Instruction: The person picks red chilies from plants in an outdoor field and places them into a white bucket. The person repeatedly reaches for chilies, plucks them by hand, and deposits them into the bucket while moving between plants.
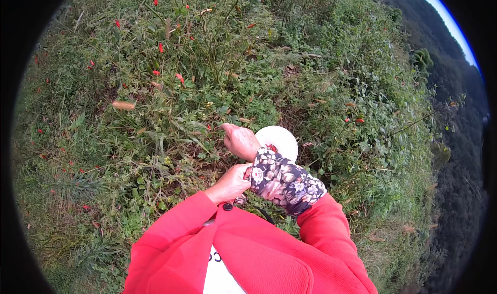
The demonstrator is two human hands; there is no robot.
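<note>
My left hand [230, 183] pinches the cuff of a dark floral sleeve cover [287, 181] at my right wrist. The sleeve cover wraps my right forearm over the red coat [256, 247]. My right hand [241, 142] is loosely curled, its index finger towards the left; whether it holds anything is not clear. Just beyond the right wrist a round white container [278, 135] sits low among the plants, with some red chili peppers [272, 148] in it. My right hand and the sleeve cover hide part of it.
Weeds and chili plants [209, 49] surround me, with several red chili peppers [179, 77] on them at the upper left. Foxtail seed heads [123, 105] stand among the grass. A dark wooded slope [458, 138] lies at the far right.
</note>
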